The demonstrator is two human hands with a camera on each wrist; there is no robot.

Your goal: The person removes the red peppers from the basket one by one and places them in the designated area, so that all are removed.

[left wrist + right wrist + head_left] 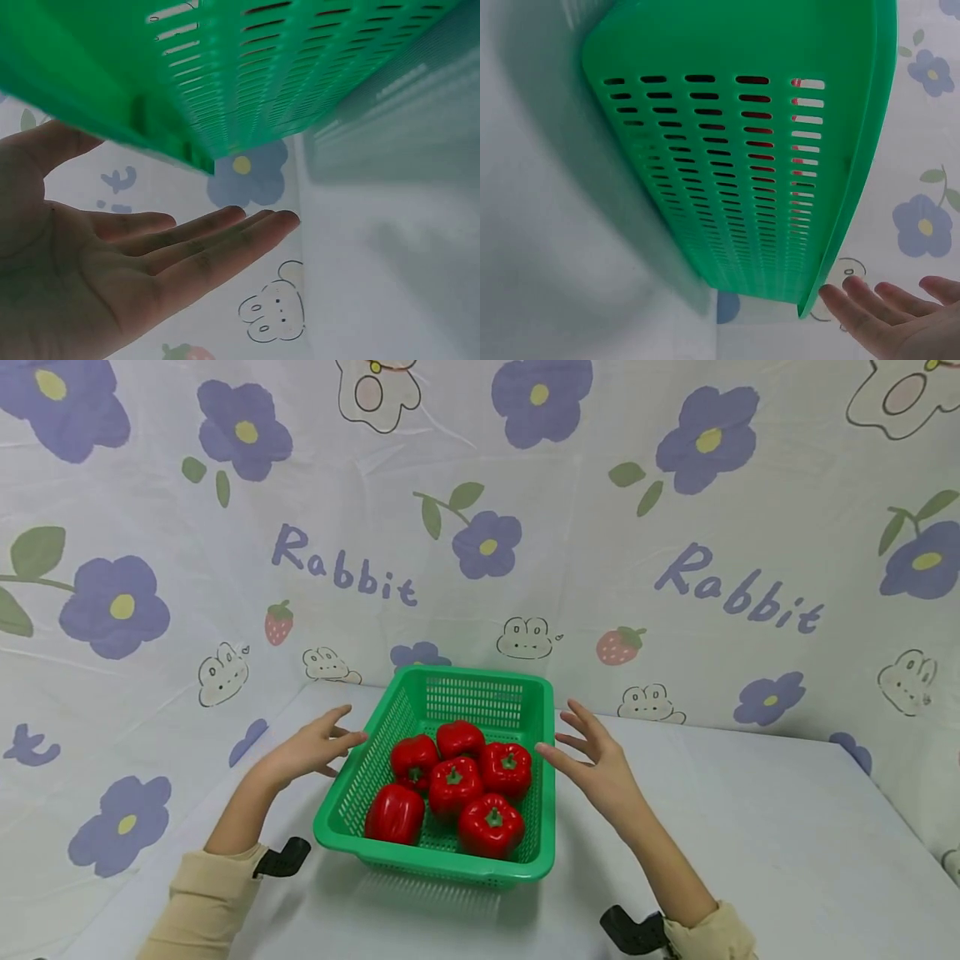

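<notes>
A green plastic basket (pixel 442 858) with slotted walls stands on the white table, holding several glossy red bell peppers (pixel 454 783). One bell pepper (pixel 394 814) lies on its side at the near left corner. My left hand (pixel 318 745) is spread beside the basket's left rim, thumb close to the edge; in the left wrist view its fingers (pixel 217 255) extend straight beneath the rim. At the opposite side, my right hand (pixel 596 760) has its fingers loosely spread, thumb tip at the right rim. Nothing is held in either hand. The right wrist view shows fingertips (pixel 832 294) near the rim.
The white tabletop (pixel 735 827) stretches out to the right of the basket. Behind it hangs a pale cloth (pixel 570 585) printed with purple flowers, rabbits and strawberries. Black wrist mounts (pixel 283 858) sit at both sleeve cuffs.
</notes>
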